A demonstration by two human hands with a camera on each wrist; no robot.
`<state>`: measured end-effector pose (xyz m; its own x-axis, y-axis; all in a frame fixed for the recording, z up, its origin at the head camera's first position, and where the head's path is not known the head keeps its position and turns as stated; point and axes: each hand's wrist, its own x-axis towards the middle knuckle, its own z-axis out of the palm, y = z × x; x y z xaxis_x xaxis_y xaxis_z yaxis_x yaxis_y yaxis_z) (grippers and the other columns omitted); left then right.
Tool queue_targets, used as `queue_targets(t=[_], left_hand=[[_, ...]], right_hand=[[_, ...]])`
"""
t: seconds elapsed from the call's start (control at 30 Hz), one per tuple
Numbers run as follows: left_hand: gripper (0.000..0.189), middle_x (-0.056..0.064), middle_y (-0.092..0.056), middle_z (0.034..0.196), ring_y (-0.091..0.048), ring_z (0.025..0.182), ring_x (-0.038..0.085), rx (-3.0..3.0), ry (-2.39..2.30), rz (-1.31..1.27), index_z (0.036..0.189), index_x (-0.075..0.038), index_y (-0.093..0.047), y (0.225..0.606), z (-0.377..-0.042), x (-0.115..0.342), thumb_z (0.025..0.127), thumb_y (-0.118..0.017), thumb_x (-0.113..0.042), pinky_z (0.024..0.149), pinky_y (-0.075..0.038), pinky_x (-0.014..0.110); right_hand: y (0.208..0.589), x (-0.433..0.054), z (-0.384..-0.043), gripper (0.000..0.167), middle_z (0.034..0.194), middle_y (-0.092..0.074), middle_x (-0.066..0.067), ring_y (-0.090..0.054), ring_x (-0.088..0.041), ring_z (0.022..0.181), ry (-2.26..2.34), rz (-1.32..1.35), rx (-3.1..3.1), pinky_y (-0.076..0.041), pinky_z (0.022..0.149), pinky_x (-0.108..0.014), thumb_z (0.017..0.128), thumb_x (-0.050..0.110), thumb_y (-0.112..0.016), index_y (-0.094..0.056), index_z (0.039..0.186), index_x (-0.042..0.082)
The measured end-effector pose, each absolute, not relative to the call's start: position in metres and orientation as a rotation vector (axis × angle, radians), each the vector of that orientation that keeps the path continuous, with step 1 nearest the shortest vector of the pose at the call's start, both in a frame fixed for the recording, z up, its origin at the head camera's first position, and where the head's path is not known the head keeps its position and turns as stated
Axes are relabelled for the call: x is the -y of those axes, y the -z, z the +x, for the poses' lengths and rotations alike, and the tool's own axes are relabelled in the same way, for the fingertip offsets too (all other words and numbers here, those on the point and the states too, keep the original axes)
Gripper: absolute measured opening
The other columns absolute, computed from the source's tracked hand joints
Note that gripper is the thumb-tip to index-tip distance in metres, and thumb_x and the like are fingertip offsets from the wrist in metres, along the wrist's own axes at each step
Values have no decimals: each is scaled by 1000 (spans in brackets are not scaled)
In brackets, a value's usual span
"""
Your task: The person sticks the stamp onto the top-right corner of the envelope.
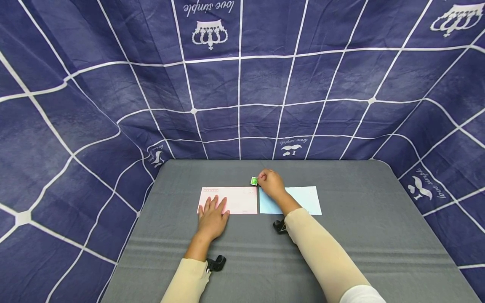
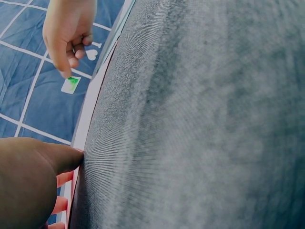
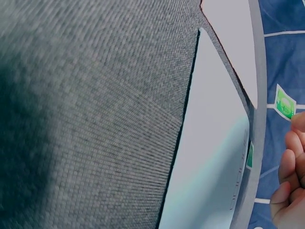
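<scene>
A pink envelope (image 1: 241, 204) lies on the grey table, with printed boxes along its far edge. My left hand (image 1: 213, 219) rests on its near left part, fingers spread. Between thumb and fingertips, my right hand (image 1: 272, 183) pinches a small green stamp (image 1: 254, 181) with a white border by one edge. Both wrist views show the stamp (image 3: 285, 102) raised, with the curtain behind it. To the right of the pink envelope lies a light blue envelope (image 1: 308, 198), partly covered by my right hand and wrist.
Just beyond the blue envelope's far edge, a small green piece (image 3: 250, 156) lies on the table in the right wrist view. A grey cloth covers the table (image 1: 363, 235). A blue curtain (image 1: 261, 84) with white lines hangs behind it and along both sides.
</scene>
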<state>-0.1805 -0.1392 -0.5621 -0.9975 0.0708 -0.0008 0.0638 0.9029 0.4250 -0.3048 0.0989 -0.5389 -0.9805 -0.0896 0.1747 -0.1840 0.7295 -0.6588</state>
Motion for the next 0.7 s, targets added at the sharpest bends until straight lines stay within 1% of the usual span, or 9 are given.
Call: queue_targets(t=[0.2, 0.43, 0.7], left_hand=[[53, 15, -33, 164, -20, 155, 42, -3037, -684, 102, 153, -20, -46, 562, -180, 140, 103, -52, -36, 120, -10, 71], [53, 16, -34, 164, -20, 154, 42, -3040, -690, 104, 152, -19, -47, 562, -180, 140, 103, -53, -36, 120, -10, 71], [53, 16, -34, 163, -20, 155, 42, -3044, -681, 96, 152, -20, -47, 562, -180, 140, 102, -53, -36, 120, -10, 71]], right_hand=[[538, -96, -302, 7, 84, -64, -3, -59, -19, 76, -1109, 229, 2799, -46, 71, -31, 87, 15, -64, -70, 85, 12], [538, -93, -298, 7, 83, -64, -3, -58, -17, 75, -1133, 267, 2795, -45, 70, -29, 90, 14, -65, -69, 87, 10], [537, -89, -293, 6, 87, -67, -3, -61, -16, 79, -1182, 266, 2826, -48, 72, -28, 90, 16, -66, -70, 88, 11]])
